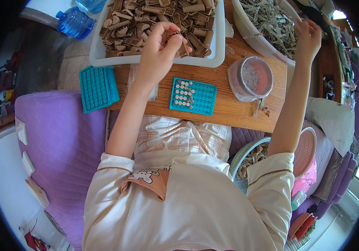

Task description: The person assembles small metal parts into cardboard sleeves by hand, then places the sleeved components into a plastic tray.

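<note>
My left hand (pixel 161 50) is closed round a small brown trough-shaped piece (pixel 183 51). It is raised over the front of a white tub (pixel 218 54) heaped with similar brown half-tube pieces (pixel 156 19). At the far right, my right hand (pixel 309 37) is beside the rim of a pale basin (pixel 259 44) full of dried grey-green stalks (pixel 269 25). Its fingers are pinched together; what is between them, if anything, is too small to tell. Between my forearms lies a teal tray (pixel 204 98) with rows of round hollows, its left part filled with small whitish and greyish round pieces (pixel 183 94).
A stack of teal trays (pixel 98 90) sits on the left. A clear-lined tub (pixel 250 79) with pale bits stands right of the filled tray, brown crumbs beside it. By my right side is a basket (pixel 240 161) of brown pieces. Purple padded seating (pixel 58 138) lies left.
</note>
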### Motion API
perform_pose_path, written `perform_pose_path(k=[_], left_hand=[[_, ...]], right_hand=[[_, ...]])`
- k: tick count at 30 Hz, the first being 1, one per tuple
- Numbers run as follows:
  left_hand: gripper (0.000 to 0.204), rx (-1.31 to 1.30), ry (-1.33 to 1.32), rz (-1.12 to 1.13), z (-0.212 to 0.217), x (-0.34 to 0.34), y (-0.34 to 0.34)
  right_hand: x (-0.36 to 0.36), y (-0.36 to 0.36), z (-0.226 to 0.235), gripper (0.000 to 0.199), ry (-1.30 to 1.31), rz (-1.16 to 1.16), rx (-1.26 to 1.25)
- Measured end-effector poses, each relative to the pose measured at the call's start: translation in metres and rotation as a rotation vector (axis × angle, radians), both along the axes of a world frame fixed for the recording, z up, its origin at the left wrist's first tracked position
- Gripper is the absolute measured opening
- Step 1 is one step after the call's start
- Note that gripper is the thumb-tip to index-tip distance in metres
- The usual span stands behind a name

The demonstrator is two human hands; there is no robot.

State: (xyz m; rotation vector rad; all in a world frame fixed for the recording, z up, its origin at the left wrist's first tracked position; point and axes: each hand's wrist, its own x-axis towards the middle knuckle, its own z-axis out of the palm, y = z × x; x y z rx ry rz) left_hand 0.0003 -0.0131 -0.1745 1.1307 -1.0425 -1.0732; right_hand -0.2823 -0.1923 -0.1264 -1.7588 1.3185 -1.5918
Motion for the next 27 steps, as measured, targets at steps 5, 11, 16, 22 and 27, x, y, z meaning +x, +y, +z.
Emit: perform_pose_path(k=[5,11,16,22,27], left_hand=[[0.014,0.011,0.048,-0.037,-0.003,-0.008,0.005],[0.017,0.093,0.258,-0.013,0.004,-0.016,0.018],[0.021,0.075,0.514,-0.186,0.012,-0.027,0.032],[0.026,-0.055,0.261,-0.226,0.032,-0.036,0.055],[0.042,-0.123,-0.15,-0.198,0.038,-0.036,0.066]], right_hand=[[-0.012,-0.017,0.021,0.019,-0.334,0.101,-0.224],[0.012,0.014,0.043,0.019,-0.534,0.061,-0.161],[0.023,0.069,0.026,0.031,-0.6,0.714,0.237],[0.081,0.164,0.015,0.026,-0.211,0.664,0.452],[0.087,0.195,0.013,0.029,-0.137,0.753,0.657]])
